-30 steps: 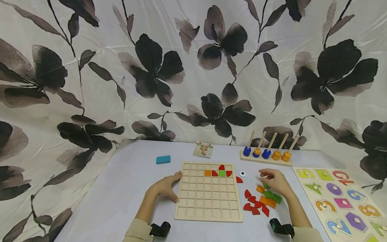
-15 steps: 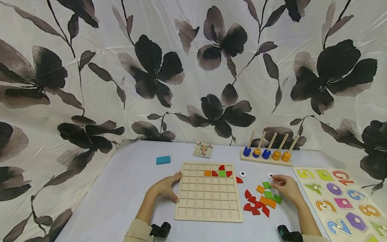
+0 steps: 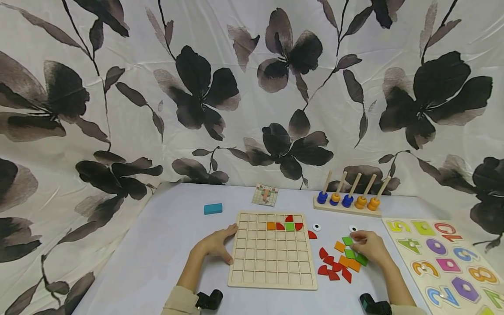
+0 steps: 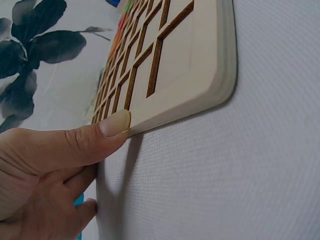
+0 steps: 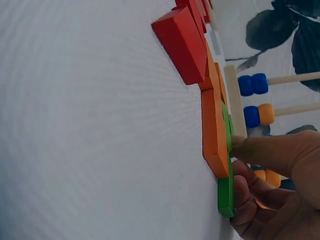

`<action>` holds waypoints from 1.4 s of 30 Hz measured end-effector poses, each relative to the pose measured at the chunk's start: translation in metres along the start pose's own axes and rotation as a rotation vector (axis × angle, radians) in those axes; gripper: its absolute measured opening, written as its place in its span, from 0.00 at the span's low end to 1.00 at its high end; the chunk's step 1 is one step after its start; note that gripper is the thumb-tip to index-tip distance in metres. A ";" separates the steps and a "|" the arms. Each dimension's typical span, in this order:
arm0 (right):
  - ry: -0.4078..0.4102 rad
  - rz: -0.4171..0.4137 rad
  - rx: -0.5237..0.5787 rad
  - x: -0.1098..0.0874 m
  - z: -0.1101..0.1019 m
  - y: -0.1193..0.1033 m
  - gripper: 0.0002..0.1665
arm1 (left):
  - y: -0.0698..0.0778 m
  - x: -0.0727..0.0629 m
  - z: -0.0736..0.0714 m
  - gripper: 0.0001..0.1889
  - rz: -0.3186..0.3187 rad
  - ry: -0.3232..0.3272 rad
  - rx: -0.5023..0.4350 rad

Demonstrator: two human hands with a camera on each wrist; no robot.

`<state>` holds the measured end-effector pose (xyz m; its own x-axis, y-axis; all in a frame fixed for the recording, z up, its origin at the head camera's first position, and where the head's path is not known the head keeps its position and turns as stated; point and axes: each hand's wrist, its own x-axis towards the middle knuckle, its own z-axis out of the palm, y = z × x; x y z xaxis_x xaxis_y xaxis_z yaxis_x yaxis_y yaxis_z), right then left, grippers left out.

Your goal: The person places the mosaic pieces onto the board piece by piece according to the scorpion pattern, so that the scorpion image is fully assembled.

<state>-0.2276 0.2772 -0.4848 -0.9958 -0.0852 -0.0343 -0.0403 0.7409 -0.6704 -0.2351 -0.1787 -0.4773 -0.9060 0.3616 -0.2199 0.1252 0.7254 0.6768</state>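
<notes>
My left hand (image 3: 214, 242) rests at the left edge of a wooden grid board (image 3: 271, 262), its thumb touching the rim in the left wrist view. In the board's upper cells lie an orange square (image 3: 271, 225), a green square (image 3: 289, 226) and 3 red quarter-circle tiles. Right of the board, my right hand (image 3: 370, 247) hovers low over loose green tiles (image 3: 350, 253), thumb and fingers apart, thumb tip right at one green tile in the right wrist view. Orange tiles (image 5: 214, 132) and several red tiles (image 3: 332, 275) lie beside them. A white disc with a black dot (image 3: 353, 229) lies just beyond the fingers.
Another dotted disc (image 3: 316, 227) lies near the board's right edge. A pattern card (image 3: 265, 195) and a blue block (image 3: 213, 208) lie behind. At back right stands a peg rack (image 3: 347, 207) with blue and orange beads; a number puzzle board (image 3: 445, 262) lies far right.
My right hand first moved right, uncovering the white disc beneath its fingers, then came slightly nearer to me over the green tiles. My left hand stayed at the board's edge.
</notes>
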 end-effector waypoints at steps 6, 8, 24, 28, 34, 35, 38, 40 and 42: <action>0.002 0.002 -0.020 -0.001 0.000 -0.003 0.20 | 0.000 0.000 0.000 0.55 -0.005 0.001 0.001; 0.004 -0.001 -0.029 -0.001 0.001 -0.003 0.19 | -0.001 0.000 0.000 0.55 -0.008 0.002 0.002; -0.048 -0.093 0.014 0.031 0.041 -0.054 0.17 | 0.001 -0.001 0.001 0.56 -0.021 0.008 -0.014; -0.104 -0.088 0.025 0.038 0.052 -0.062 0.18 | 0.001 0.000 0.000 0.56 -0.017 0.002 -0.025; -0.134 -0.122 0.022 0.040 0.059 -0.070 0.14 | 0.001 0.000 0.001 0.56 -0.019 0.004 -0.017; -0.134 -0.133 0.016 0.040 0.059 -0.070 0.13 | 0.001 0.000 0.001 0.56 -0.019 0.005 -0.016; -0.131 -0.149 0.015 0.040 0.060 -0.071 0.11 | 0.000 0.000 0.001 0.56 -0.018 0.006 -0.009; -0.132 -0.156 0.023 0.040 0.060 -0.072 0.10 | 0.000 0.000 0.000 0.56 -0.018 0.007 -0.004; -0.136 -0.152 0.036 0.041 0.059 -0.072 0.09 | 0.000 0.000 0.000 0.56 -0.019 0.006 -0.004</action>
<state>-0.2604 0.1808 -0.4821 -0.9579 -0.2857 -0.0287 -0.1843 0.6882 -0.7018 -0.2350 -0.1785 -0.4776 -0.9105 0.3446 -0.2287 0.1065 0.7296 0.6755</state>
